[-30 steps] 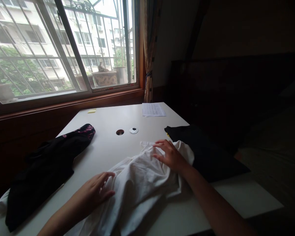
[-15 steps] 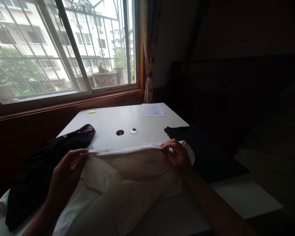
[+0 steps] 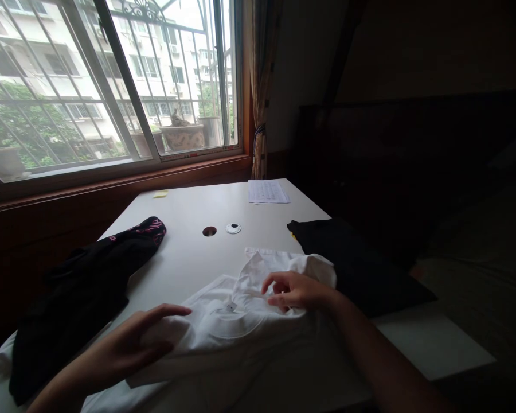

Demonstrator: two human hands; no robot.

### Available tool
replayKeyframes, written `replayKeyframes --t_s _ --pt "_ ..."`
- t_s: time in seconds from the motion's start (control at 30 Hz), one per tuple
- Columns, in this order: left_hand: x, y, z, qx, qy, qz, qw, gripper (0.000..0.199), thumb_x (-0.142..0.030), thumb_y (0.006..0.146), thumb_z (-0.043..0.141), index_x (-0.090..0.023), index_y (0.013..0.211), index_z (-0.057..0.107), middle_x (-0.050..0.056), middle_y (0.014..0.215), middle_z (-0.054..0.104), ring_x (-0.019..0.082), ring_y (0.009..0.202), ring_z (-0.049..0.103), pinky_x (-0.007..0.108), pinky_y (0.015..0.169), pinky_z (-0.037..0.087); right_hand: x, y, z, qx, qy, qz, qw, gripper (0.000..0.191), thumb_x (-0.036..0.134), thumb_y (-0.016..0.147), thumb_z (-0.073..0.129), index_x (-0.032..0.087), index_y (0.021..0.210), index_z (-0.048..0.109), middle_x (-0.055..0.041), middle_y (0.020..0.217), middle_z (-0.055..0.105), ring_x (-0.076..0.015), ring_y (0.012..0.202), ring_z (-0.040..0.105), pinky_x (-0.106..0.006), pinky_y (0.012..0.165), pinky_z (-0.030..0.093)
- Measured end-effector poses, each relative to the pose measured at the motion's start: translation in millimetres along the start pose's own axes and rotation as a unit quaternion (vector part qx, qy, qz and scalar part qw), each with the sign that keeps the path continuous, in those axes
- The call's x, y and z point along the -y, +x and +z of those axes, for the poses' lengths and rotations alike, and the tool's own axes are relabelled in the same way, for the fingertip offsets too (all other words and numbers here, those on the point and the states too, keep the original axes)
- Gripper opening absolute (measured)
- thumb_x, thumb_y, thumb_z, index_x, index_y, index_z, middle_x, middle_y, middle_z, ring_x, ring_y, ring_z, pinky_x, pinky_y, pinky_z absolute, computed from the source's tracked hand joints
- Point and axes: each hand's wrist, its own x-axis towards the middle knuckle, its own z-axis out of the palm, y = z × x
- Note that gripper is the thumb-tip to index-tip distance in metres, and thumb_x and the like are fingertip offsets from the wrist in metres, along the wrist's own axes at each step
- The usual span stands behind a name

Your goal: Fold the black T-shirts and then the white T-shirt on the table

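Observation:
A white T-shirt (image 3: 236,328) lies crumpled on the white table in front of me, its round neckline and a small neck label (image 3: 231,307) facing up. My left hand (image 3: 133,341) is at the shirt's left side, with index finger stretched out and thumb apart, open. Over the right part of the shirt is my right hand (image 3: 300,291), its fingers bent but spread, gripping no cloth that I can see. Some right fingertips are hidden against the fabric. The lower part of the shirt lies in shadow.
A black garment with pink print (image 3: 90,275) lies at the left, and a dark folded garment (image 3: 352,269) at the right. Farther back on the table (image 3: 189,201) are papers (image 3: 269,191), yellow notes (image 3: 160,194), a cable hole (image 3: 209,231) and a round white cap (image 3: 233,228).
Both hands have let go of the raised shirt edge and come down toward me. The cloth has dropped onto the table, and its neckline and label now show.

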Motion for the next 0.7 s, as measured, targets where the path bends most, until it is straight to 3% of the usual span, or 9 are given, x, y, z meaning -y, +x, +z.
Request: replayKeyframes --t_s 0.13,0.27,0.5,0.6,0.7 --pt "9.4 -4.1 -0.6 0.019 0.037 0.032 0.999 0.039 -0.036 0.097 0.061 -0.037 0.136 0.064 0.003 0.136 0.068 0.024 0.122 0.065 0.027 0.103 0.051 -5.9 6.2 3.0 -0.044 -0.043 -0.016 0.998 0.057 0.046 0.076 0.082 0.030 0.129 0.065 -0.0022 0.113 0.068 -0.0154 0.082 0.060 -0.027 0.074 0.047" --pt "13.0 -10.1 1.5 -0.001 0.002 0.066 0.998 0.036 -0.034 0.101 0.055 -0.034 0.135 0.065 0.005 0.135 0.069 0.024 0.123 0.065 0.027 0.100 0.054 -10.4 10.1 6.3 -0.048 -0.068 -0.077 0.994 0.061 0.046 0.074 0.084 0.032 0.131 0.065 -0.0036 0.131 0.060 -0.0131 0.080 0.058 -0.026 0.070 0.048" --pt "8.3 -12.1 -1.3 -0.052 -0.056 0.084 0.994 0.029 -0.041 0.099 0.058 -0.035 0.122 0.075 0.003 0.104 0.080 0.020 0.091 0.077 0.021 0.079 0.062 -8.7 10.3 7.1 -0.011 -0.046 -0.148 0.988 0.048 0.047 0.072 0.087 0.028 0.114 0.075 -0.0028 0.115 0.066 -0.0176 0.093 0.063 -0.028 0.081 0.050" --pt "10.9 -11.6 -2.2 -0.102 -0.064 0.079 0.990 0.026 -0.043 0.095 0.064 -0.035 0.116 0.078 0.002 0.109 0.080 0.022 0.096 0.077 0.022 0.083 0.061 -6.0 8.2 6.4 0.038 -0.016 -0.164 0.986 0.040 0.047 0.072 0.087 0.025 0.105 0.079 -0.0030 0.107 0.068 -0.0205 0.101 0.063 -0.031 0.090 0.048" --pt "17.1 -14.4 2.3 -0.192 -0.077 0.055 0.977 0.027 -0.047 0.092 0.068 -0.035 0.112 0.080 0.002 0.120 0.077 0.025 0.110 0.073 0.024 0.093 0.059 -5.3 5.6 6.0 0.074 0.027 -0.133 0.988 0.047 0.047 0.070 0.089 0.024 0.109 0.077 -0.0014 0.096 0.068 -0.0162 0.086 0.061 -0.026 0.075 0.048"
